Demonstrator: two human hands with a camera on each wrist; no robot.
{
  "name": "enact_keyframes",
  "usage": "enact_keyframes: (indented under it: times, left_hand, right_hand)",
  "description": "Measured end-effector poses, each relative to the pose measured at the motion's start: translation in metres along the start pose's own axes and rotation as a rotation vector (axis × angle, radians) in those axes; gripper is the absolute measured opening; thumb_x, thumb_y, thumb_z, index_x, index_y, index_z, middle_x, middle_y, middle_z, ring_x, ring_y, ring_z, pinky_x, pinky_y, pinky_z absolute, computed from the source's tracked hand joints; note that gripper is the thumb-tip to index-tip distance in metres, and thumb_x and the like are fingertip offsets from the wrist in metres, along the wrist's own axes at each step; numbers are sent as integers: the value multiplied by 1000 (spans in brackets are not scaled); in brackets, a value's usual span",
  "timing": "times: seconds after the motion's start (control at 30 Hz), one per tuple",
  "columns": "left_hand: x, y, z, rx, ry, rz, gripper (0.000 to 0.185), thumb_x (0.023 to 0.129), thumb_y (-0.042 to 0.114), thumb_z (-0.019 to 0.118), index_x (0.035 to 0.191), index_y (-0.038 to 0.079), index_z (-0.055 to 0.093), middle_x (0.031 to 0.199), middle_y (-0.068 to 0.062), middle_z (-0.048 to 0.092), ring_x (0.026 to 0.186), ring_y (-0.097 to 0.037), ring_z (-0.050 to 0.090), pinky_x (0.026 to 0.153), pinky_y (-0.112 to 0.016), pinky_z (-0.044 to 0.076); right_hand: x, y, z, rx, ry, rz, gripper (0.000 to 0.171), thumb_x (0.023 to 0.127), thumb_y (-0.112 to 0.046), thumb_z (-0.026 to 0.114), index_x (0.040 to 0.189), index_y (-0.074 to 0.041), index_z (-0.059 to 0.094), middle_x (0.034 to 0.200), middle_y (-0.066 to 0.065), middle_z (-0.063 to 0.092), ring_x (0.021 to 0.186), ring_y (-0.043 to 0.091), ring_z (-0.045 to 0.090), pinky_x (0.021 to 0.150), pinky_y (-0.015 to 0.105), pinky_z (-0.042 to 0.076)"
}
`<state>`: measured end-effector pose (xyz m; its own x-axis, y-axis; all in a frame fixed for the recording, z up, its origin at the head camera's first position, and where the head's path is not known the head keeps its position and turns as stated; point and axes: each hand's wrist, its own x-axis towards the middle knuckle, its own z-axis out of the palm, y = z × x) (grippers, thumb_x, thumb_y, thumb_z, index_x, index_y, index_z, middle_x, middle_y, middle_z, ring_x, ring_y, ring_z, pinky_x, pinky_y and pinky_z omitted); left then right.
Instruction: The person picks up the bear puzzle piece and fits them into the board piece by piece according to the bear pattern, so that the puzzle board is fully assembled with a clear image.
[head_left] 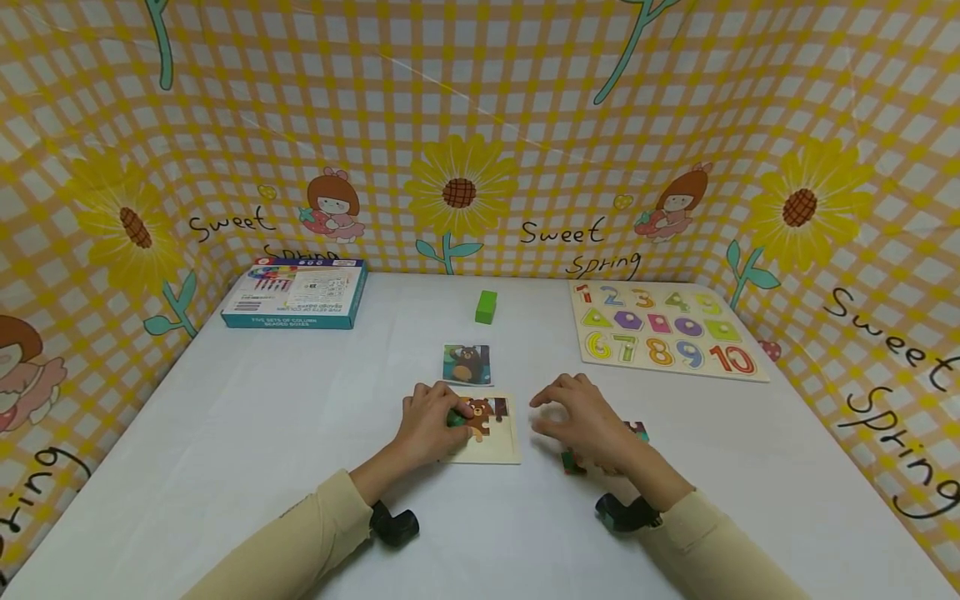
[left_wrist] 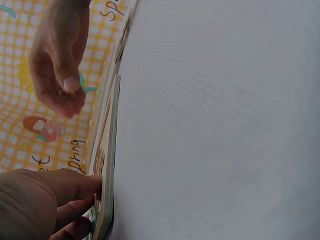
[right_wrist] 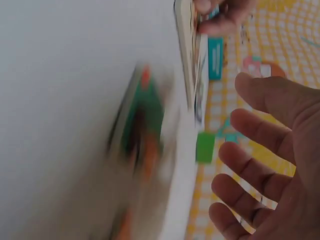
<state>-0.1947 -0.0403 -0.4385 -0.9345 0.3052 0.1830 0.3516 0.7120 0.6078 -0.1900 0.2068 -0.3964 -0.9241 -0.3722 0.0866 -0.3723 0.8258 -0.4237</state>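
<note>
Head view first, for the count: one bear puzzle tray (head_left: 491, 446) lies on the white table (head_left: 225, 433) right in front of me, one bear picture card (head_left: 467, 363) just beyond it, one green block (head_left: 486, 306) farther back, one blue box (head_left: 296, 292) at the back left and one number board (head_left: 663, 329) at the back right. By my right wrist I make out two loose puzzle pieces (head_left: 637, 431), one near the heel of the hand and one at its outer side, though my hand covers part of them and there may be more I cannot see. My left hand (head_left: 429, 421) rests on the left part of the tray, fingers curled down, fingertips pressing a piece with green on it against the bear picture; the left wrist view shows those fingertips (left_wrist: 92, 187) touching the tray's edge. My right hand (head_left: 581, 417) hovers just to the right of the tray, palm down, fingers relaxed and slightly spread, holding nothing; the right wrist view shows the fingers (right_wrist: 260, 130) loose and apart, with a blurred piece (right_wrist: 142, 117) on the table beside them. Both forearms come in from the near edge in cream sleeves, each with a black wrist camera
</note>
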Motion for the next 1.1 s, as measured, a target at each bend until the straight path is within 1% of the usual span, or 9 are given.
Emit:
enact_keyframes:
  times: [0.1, 0.33, 0.53, 0.67, 0.8, 0.93, 1.1]
  left_hand:
    - [0, -1, 1, 3, -2, -6, 13, 74, 19, 71, 86, 16, 70, 96, -2, 57, 95, -22, 40, 82, -46, 29]
    - [0, 0, 1, 7, -3, -16, 12, 74, 19, 71, 86, 16, 70, 97, -1, 57, 96, -23, 41, 83, -46, 29]
    - [0, 0, 1, 9, -4, -16, 12, 74, 19, 71, 85, 17, 70, 98, -2, 57, 96, -23, 41, 82, -46, 29]
    - [-1, 0, 0, 2, -10, -18, 12, 74, 19, 71, 85, 16, 70, 98, -2, 56, 96, -23, 40, 83, -46, 29]
    - [-1, 1, -1, 1, -13, -24, 12, 75, 19, 71, 86, 16, 70, 99, -1, 57, 98, -23, 40, 84, -47, 29]
    - [0, 1, 0, 8, -12, -14, 12, 75, 20, 71, 86, 16, 70, 99, -2, 57, 98, -23, 41, 83, -47, 30]
    - [1, 0, 0, 6, -15, -12, 13, 75, 20, 70, 86, 16, 70, 99, -2, 57, 97, -24, 41, 83, -47, 29]
  right_hand:
    - [-10, 16, -10, 4, 18, 14, 23, 79, -24, 73, 101, -15, 70, 103, 5, 62, 97, 21, 44, 79, 34, 37]
    - [-32, 52, -34, -1, 24, 103, 25, 81, -23, 71, 103, -12, 69, 108, 9, 60, 102, 25, 44, 79, 38, 40]
    - [-49, 79, -44, -39, 14, 160, 28, 81, -24, 70, 106, -11, 67, 107, 11, 61, 100, 27, 46, 78, 40, 41]
    - [-58, 94, -46, -68, 1, 167, 30, 80, -23, 71, 107, -10, 67, 106, 11, 60, 98, 27, 47, 77, 39, 39]
    - [-63, 107, -46, -85, -3, 151, 33, 79, -23, 73, 108, -10, 66, 106, 11, 61, 96, 26, 47, 77, 38, 39]
    - [-64, 113, -45, -89, -2, 133, 34, 77, -21, 73, 108, -10, 67, 107, 11, 61, 96, 25, 47, 78, 37, 38]
    - [-64, 117, -45, -93, -12, 130, 34, 76, -19, 74, 108, -11, 68, 105, 9, 60, 97, 25, 46, 78, 37, 38]
